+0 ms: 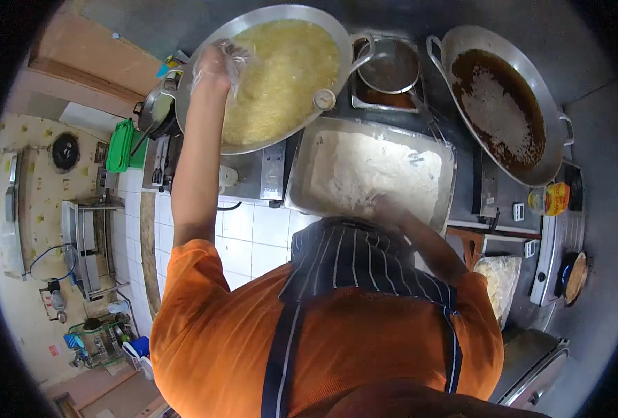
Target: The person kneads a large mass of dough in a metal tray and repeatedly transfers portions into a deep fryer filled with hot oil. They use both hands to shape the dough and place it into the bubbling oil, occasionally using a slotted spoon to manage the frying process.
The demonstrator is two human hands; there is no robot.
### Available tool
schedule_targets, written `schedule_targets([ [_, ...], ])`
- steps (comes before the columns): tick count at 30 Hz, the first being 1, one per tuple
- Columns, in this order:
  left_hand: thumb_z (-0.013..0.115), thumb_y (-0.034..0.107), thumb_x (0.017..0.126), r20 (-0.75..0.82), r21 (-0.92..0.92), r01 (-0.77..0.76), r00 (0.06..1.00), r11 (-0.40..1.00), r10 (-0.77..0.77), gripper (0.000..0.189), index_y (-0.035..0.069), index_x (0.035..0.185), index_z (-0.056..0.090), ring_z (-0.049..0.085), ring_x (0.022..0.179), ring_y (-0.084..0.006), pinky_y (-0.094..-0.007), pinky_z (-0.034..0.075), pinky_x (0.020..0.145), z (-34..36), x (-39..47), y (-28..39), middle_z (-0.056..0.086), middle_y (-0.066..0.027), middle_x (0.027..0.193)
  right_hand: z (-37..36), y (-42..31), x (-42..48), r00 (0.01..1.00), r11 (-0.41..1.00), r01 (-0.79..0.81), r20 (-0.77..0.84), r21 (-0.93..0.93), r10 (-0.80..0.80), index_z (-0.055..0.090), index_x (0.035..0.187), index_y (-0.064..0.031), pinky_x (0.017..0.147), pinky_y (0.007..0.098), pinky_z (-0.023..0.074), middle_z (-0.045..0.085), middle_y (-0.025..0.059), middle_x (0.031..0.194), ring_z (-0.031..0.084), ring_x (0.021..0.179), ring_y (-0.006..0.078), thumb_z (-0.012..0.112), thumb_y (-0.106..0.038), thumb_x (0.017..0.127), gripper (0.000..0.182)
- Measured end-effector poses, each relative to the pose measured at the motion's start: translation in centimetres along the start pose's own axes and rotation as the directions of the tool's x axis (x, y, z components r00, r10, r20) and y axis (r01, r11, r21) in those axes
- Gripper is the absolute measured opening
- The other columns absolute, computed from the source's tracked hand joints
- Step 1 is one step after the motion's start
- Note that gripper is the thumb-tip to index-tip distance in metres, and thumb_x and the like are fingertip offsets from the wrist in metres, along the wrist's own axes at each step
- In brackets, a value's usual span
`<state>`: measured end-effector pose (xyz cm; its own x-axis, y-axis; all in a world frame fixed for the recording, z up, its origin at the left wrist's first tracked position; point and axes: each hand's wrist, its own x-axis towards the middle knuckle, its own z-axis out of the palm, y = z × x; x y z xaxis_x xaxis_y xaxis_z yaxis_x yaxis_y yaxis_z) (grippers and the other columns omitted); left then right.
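My left hand [219, 65], in a clear plastic glove, is over the left side of a large metal wok [257, 11] of bubbling yellow oil [288, 73]. Whether it holds anything is hard to tell. A dial thermometer [324, 99] sits at the wok's near right rim. My right hand [387, 206] reaches into white flour [377, 167] at the near edge of a rectangular metal tray [294, 172]; its fingers are blurred and partly hidden by the flour.
A second wok [466, 36] with dark oil and pale bits stands at the right. Between the woks, a round strainer [389, 65] rests over a square metal pan [387, 104]. Further right are a yellow-labelled container [555, 198] and a lit gas stove [547, 271]. A green bin [120, 146] is at the left.
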<state>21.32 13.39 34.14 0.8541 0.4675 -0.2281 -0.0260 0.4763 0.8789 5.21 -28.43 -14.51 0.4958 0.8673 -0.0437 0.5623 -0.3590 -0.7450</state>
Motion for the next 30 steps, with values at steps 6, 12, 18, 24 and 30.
schedule_targets([
  [6,0.052,0.021,0.088,0.311,0.162,-0.041,0.95,0.986,-0.012,0.038,-0.005,0.116,0.045,0.057,0.095,-0.026,-0.0373,0.048,0.082,0.4,-16.9,-8.8,0.057,-0.0178,0.103,-14.3,-12.5,0.4,0.728,0.596,-0.536,-0.031,0.598,0.685,0.05,0.116,0.0012,0.07,0.0265,0.0488,0.059,0.0142,0.106,0.058,0.086,0.0165,0.069,-0.023,0.076,0.051],
  [12,0.058,0.022,0.086,0.507,0.539,0.149,0.729,0.829,-0.46,0.04,0.002,0.119,0.048,0.058,0.097,-0.0202,-0.0316,0.049,0.086,-3.6,-19.6,-27.7,0.055,-0.012,0.114,-12.8,-10.3,0.1,0.611,0.554,-0.345,-0.267,0.758,0.745,0.051,0.106,0.011,0.071,0.0249,0.0493,0.063,0.0138,0.095,0.061,0.08,0.0177,0.076,-0.025,0.07,0.056],
  [18,0.056,0.017,0.087,0.381,0.325,0.516,0.696,0.793,-0.609,0.038,0.005,0.122,0.046,0.056,0.102,-0.0218,-0.0338,0.047,0.088,-9.7,-16.3,-38.9,0.051,-0.0099,0.121,-13.2,-13.5,2.4,0.843,0.786,-0.236,-0.282,0.571,0.458,0.049,0.118,-0.0007,0.078,0.0283,0.0487,0.06,0.0143,0.106,0.059,0.087,0.0194,0.076,-0.02,0.069,0.06],
  [24,0.052,0.014,0.087,0.511,0.554,-0.009,0.793,0.832,-0.332,0.026,0.003,0.111,0.054,0.057,0.09,-0.0207,-0.0302,0.047,0.077,-16.5,-12.0,-37.6,0.057,-0.0092,0.105,-16.1,-15.5,0.3,0.731,0.77,-0.472,-0.297,0.429,0.614,0.054,0.116,-0.0043,0.078,0.0362,0.0478,0.059,0.0141,0.104,0.059,0.084,0.0208,0.065,-0.017,0.079,0.041],
  [30,0.052,0.01,0.085,0.423,0.128,0.682,0.619,0.72,-0.661,0.021,-0.001,0.102,0.056,0.055,0.066,-0.016,-0.0263,0.047,0.059,-15.1,-13.3,-32.1,0.061,-0.0091,0.084,-9.9,-5.4,-2.8,0.918,0.829,-0.29,0.104,-0.477,0.382,0.054,0.117,-0.0052,0.089,0.0399,0.0431,0.058,0.0212,0.107,0.056,0.095,0.0334,0.062,-0.033,0.077,0.05],
])
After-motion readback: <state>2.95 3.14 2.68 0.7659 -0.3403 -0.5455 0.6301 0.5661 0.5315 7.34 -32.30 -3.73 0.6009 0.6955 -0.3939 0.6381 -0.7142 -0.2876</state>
